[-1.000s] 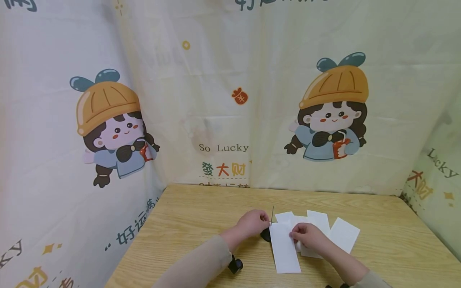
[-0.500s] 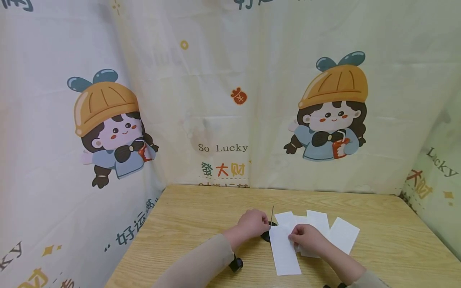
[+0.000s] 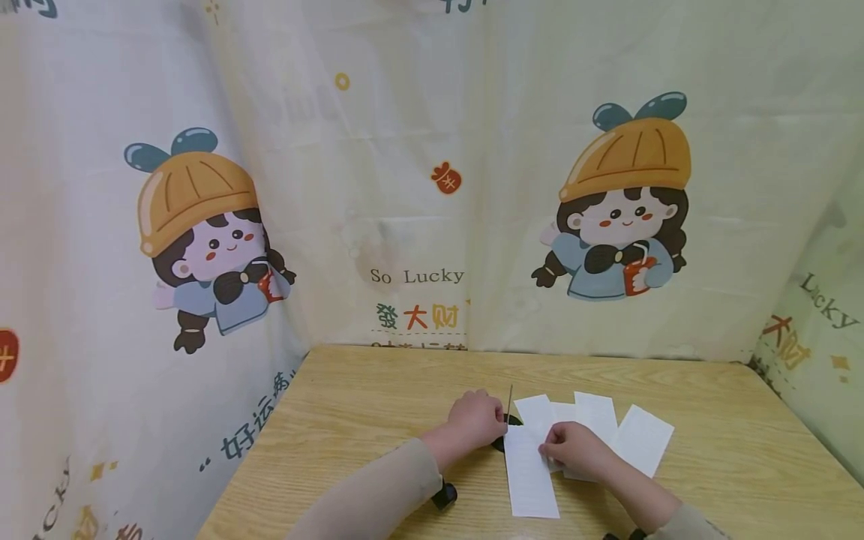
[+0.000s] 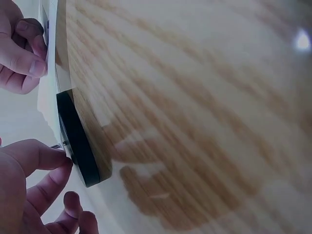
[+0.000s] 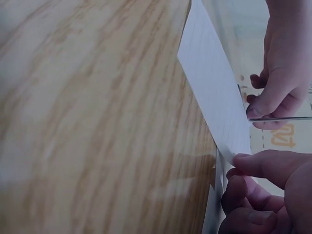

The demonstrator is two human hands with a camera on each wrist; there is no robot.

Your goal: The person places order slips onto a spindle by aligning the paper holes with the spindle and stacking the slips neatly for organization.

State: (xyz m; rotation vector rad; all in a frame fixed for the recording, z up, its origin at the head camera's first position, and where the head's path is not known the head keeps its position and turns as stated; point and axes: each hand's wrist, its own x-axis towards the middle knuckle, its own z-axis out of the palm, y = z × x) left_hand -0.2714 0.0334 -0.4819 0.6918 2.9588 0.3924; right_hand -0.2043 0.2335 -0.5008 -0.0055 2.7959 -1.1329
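A thin metal spike (image 3: 510,401) stands upright on a round black base (image 4: 80,141), like a bill spike. At its foot is the top left corner of a white paper slip (image 3: 529,476) with faint ruled lines. My left hand (image 3: 475,418) pinches that corner between thumb and forefinger, right beside the spike and close over the base. My right hand (image 3: 577,448) pinches the slip's right edge between thumb and curled fingers. In the right wrist view the slip (image 5: 214,87) slants up off the table towards the spike, and my left hand (image 5: 285,83) is at its far corner.
Several more white slips (image 3: 646,440) lie overlapping on the wooden table (image 3: 378,390), behind and to the right of my right hand. A printed curtain (image 3: 405,210) hangs at the table's back edge. A black wrist device (image 3: 444,496) is on my left sleeve.
The slip's top edge has sunk slightly lower along the spike, and its lower end has swung a little left. Both hands have shifted slightly with it, keeping their pinch.
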